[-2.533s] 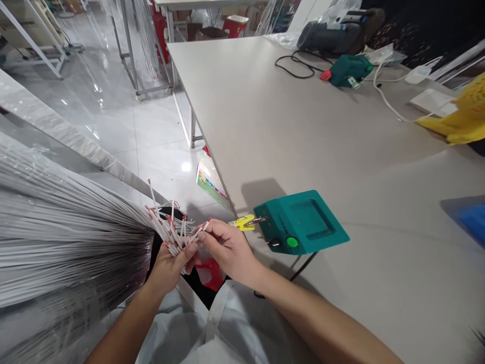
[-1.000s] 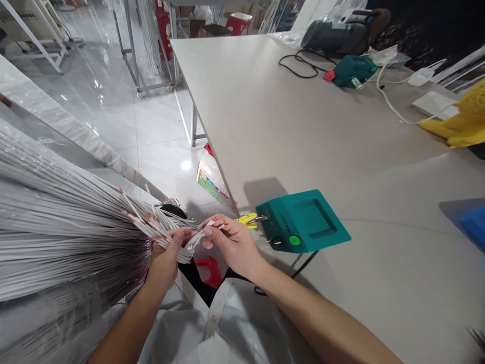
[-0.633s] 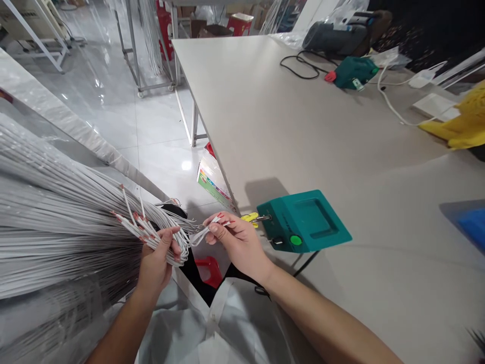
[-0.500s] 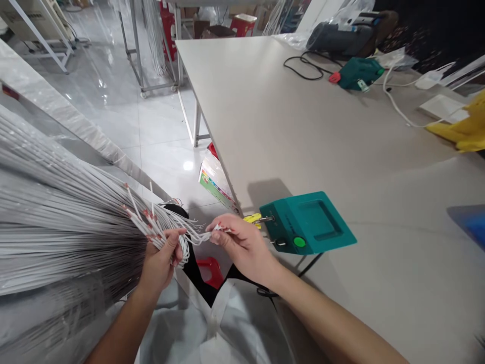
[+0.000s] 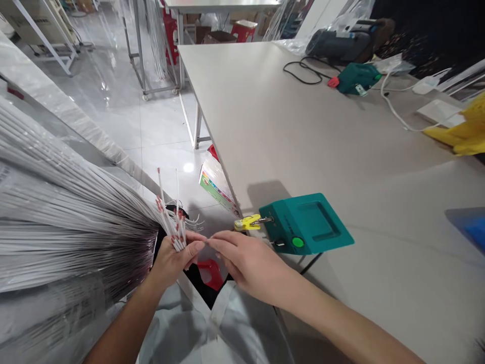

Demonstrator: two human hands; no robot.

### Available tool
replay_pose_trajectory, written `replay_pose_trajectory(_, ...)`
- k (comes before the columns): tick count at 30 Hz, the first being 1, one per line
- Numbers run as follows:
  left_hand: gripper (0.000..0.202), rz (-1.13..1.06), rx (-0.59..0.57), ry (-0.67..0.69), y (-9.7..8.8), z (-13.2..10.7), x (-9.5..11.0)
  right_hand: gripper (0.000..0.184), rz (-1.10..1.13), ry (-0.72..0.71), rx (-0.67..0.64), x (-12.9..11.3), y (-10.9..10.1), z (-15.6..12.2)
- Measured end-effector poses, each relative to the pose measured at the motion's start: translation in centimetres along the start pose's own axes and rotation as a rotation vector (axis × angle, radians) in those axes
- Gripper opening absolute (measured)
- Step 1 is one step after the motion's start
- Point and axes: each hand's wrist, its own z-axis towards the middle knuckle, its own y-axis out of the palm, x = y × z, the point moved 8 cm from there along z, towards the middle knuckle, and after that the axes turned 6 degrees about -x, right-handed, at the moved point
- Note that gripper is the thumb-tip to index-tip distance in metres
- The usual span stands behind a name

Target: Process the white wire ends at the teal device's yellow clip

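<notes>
My left hand (image 5: 176,260) is closed around a bundle of white wires (image 5: 177,230), whose reddish-brown tips stick up above the thumb. My right hand (image 5: 250,258) meets the left one's fingertips in a pinch; whatever lies between those fingers is hidden. To the left, a thick mass of long white wires (image 5: 76,217) spreads out, and some loose ends reach past my left hand. Just right of my right hand, on the table's edge, is a teal box (image 5: 306,225) with a green button and a yellow-handled clip (image 5: 248,222) on its side.
A large grey table (image 5: 322,136) fills the right side. On it lie a green device (image 5: 358,78), black and white cables, and yellow cloth (image 5: 462,131). A printed carton (image 5: 217,187) and red stool (image 5: 210,274) are below the edge. A wheeled rack (image 5: 140,55) stands beyond.
My left hand has shifted right, and its wire tips now point more upward. My right hand has turned palm down and come against the left fingertips; the wire ends it pinched are out of sight.
</notes>
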Motion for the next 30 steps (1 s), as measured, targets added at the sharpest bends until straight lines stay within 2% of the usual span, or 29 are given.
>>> replay_pose_trajectory(3, 0.024, 0.004, -0.043, 0.002, 0.7, 0.0, 0.1, 0.022, 0.168, 0.028, 0.173, -0.2, -1.3, 0.8)
replay_pose_trajectory(6, 0.025, 0.015, -0.065, 0.003, 1.1, -0.1, 0.2, 0.020, 0.286, 0.058, 0.275, 0.2, -1.3, 1.3)
replay_pose_trajectory(14, 0.032, 0.052, -0.124, -0.013, 2.5, 0.0, 0.0, 0.012, 0.580, 0.098, 0.303, 1.2, -0.3, 2.2)
replay_pose_trajectory(22, 0.032, 0.048, -0.178, -0.024, 3.7, 0.2, -0.3, 0.012, 0.614, 0.137, 0.387, 2.1, -0.5, 1.4)
replay_pose_trajectory(25, 0.033, 0.038, -0.168, -0.019, 3.6, 0.2, -0.5, 0.013, 0.626, 0.141, 0.437, 2.3, -0.9, 1.0)
replay_pose_trajectory(30, 0.032, 0.042, -0.150, 0.026, 3.0, 0.1, -0.4, 0.019, 0.780, 0.178, 0.456, 3.1, -0.4, 0.7)
